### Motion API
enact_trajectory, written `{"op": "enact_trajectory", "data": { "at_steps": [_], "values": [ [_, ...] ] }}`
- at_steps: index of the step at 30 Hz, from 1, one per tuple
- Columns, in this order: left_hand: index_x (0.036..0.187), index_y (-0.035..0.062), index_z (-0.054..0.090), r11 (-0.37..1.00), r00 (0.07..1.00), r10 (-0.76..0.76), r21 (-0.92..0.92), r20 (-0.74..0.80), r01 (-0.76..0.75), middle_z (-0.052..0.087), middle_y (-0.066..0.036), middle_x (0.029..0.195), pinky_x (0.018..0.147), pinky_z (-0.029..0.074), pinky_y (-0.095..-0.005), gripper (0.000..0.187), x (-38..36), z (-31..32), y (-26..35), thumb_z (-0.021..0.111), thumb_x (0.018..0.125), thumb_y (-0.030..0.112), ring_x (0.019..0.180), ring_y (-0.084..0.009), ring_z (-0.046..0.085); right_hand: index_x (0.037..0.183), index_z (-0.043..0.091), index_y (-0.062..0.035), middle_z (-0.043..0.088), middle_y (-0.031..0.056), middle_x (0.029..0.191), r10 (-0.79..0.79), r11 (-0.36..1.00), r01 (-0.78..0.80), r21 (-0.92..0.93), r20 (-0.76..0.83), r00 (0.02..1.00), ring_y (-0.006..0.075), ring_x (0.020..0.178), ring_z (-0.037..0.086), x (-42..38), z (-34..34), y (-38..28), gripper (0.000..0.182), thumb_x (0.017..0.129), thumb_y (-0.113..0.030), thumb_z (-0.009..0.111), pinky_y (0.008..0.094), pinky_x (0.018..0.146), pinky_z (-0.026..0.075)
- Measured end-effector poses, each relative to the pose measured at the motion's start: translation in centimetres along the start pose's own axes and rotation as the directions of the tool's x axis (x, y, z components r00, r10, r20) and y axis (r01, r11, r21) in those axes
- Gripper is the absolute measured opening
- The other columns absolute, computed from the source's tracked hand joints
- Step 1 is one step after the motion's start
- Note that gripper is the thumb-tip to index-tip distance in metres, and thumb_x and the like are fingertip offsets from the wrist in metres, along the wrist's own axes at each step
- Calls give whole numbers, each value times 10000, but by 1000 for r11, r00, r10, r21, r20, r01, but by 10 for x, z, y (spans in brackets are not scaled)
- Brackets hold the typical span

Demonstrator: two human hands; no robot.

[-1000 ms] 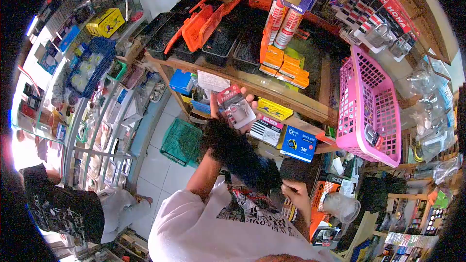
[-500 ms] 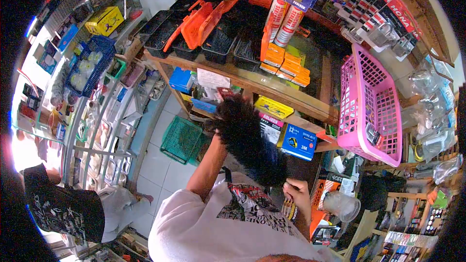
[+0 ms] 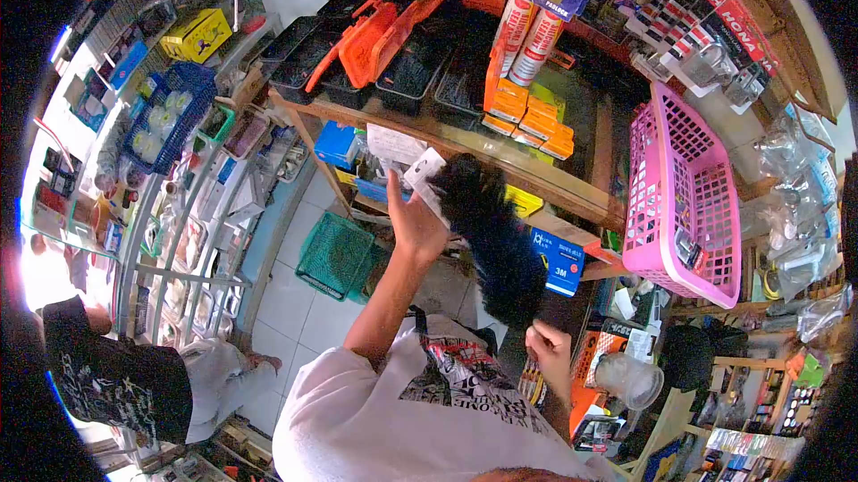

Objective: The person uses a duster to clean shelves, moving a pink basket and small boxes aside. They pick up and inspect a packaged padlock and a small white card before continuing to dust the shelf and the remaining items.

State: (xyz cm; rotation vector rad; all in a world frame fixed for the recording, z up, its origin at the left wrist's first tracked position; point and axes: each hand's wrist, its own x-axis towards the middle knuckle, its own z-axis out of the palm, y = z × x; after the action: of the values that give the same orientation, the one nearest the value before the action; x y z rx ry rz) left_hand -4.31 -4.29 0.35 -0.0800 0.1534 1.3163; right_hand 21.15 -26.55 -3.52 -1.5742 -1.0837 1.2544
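Note:
My left hand (image 3: pixel 418 225) is raised below the wooden counter edge, fingers around a white packet (image 3: pixel 424 176) with a hole near its top. Closed around the lower end of a black fluffy duster (image 3: pixel 505 254) is my right hand (image 3: pixel 548 346); the handle is mostly hidden. The duster slants up and left, its tip beside the packet and partly over it. Behind it, a yellow box (image 3: pixel 523 201) and a blue 3M box (image 3: pixel 559 262) show on the lower shelf.
Black trays (image 3: pixel 407 80) and orange boxes (image 3: pixel 527 116) stand on the counter (image 3: pixel 572 189). A pink basket (image 3: pixel 639 205) is at the right, a green basket (image 3: pixel 332 254) on the tiled floor. Another person in a black shirt (image 3: pixel 121 375) is at the lower left, near glass shelves.
My left hand has come out from behind the duster and now shows with the white packet. The duster's upper part has shifted right, covering more of the yellow and blue boxes.

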Motion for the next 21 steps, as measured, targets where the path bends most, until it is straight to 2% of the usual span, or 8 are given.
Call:
{"op": "enact_trajectory", "data": {
  "at_steps": [3,6,8,11,14,17,19,21],
  "values": [
    [1335,26,486,999,949,-34,14,314,32,574,-198,1282,1011,361,-664,838,2,-21,4,414,871,719,1203,-369,543,1085,682,37,657,29,775,-63,980,71,-185,49,997,82,672,566,-2,-7,2,240,888,-100,691,245,601,458],
    [1362,33,457,1000,993,-22,15,117,21,565,-194,1294,1013,365,-650,868,-2,-8,2,393,863,742,1241,-365,505,1071,686,43,689,46,831,-90,991,76,-106,-126,988,94,714,596,-3,-7,6,231,884,-91,688,244,653,484],
    [1380,18,434,999,997,-4,53,74,0,551,-199,1314,1057,351,-592,918,-1,-4,0,361,854,768,1238,-379,502,1071,680,40,660,25,791,-87,981,85,-172,-2,996,79,673,563,-3,-14,1,225,882,-82,688,239,615,463],
    [1378,69,465,991,964,-47,133,260,12,563,-162,1311,1077,354,-515,861,-7,-5,2,356,871,756,1225,-356,518,1064,684,39,669,36,800,-152,966,139,-220,-42,988,78,663,568,-3,-16,4,225,875,-82,695,238,608,461],
    [1414,42,398,1000,996,-1,-25,85,3,530,-211,1335,1026,383,-607,890,-2,2,-3,342,873,747,1199,-402,528,1055,697,27,702,70,830,-25,996,12,-92,-136,990,117,709,624,-7,-17,13,239,863,-114,716,250,668,493],
    [1408,94,440,995,952,-75,81,297,54,522,-183,1364,1079,352,-526,849,-9,-7,0,362,871,747,1254,-355,495,1048,694,33,701,71,836,-142,935,134,-327,2,990,123,722,629,-6,-20,-1,233,868,-114,711,252,678,494],
    [1386,48,451,996,1000,7,93,24,-10,541,-197,1329,1039,350,-637,905,-8,4,-2,381,843,769,1215,-386,521,1036,695,35,701,78,834,-147,975,129,-181,-88,985,124,724,631,-4,-15,11,219,871,-108,705,254,678,496],
    [1374,55,469,1000,997,-10,16,72,9,553,-193,1316,1021,365,-643,903,-7,3,-5,387,835,775,1208,-381,528,1032,694,38,700,82,829,-135,978,123,-169,-63,989,123,725,631,-5,-14,16,212,874,-104,699,255,676,496]
  ]
}}
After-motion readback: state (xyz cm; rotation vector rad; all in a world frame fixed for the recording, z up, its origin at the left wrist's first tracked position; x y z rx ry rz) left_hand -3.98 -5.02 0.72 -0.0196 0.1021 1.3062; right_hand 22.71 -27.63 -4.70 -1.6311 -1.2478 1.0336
